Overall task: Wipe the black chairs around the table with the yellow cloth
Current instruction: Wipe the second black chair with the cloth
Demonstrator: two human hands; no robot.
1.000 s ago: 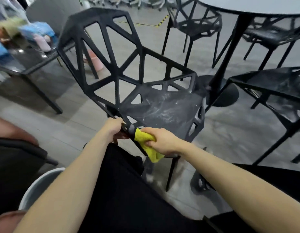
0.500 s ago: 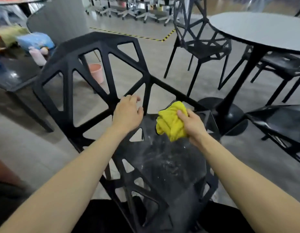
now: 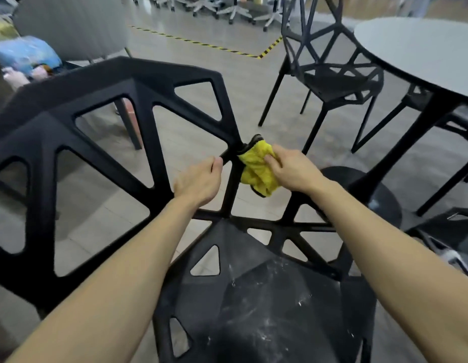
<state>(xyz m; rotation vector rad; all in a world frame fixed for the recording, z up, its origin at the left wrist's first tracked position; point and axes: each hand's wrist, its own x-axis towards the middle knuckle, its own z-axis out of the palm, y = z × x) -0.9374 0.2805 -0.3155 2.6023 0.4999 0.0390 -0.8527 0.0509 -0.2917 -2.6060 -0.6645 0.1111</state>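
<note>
Grey floor, black chair (image 3: 138,82) cropped, yellow cloth (image 3: 256,169) – right hand (image 3: 293,171) covering.

- Near black chair (image 3: 101,132): openwork frame of angular struts with triangular cut-outs, backrest to the left, seat at the bottom flecked with white smears and dust.
- Yellow cloth (image 3: 257,170): bunched, fluffy, dark-edged, pressed against a backrest strut near a joint of the near chair.
- Second black chair (image 3: 329,82): same design, upright, just beside the round table's (image 3: 424,48) edge.
</note>
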